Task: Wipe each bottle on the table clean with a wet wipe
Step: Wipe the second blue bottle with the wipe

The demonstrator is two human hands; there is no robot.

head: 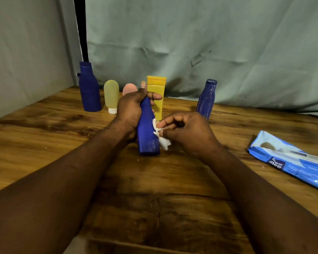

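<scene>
Blue bottle (147, 132) sits upright, slightly tilted, near the worktop's (44, 129) middle. I see my left grip (130, 109) wrapped round its neck, and my right grip (189, 132) pinching a white wet wipe (163, 141) against its side. Along the far edge stand a tall dark bottle (89, 88), a pale yellow tube (111, 96), a pink tube (129, 88), a yellow tube (157, 88) and a smaller blue bottle (206, 98), before a grey-green cloth (191, 43). A wipes pack (290, 158) lies at the right edge.
</scene>
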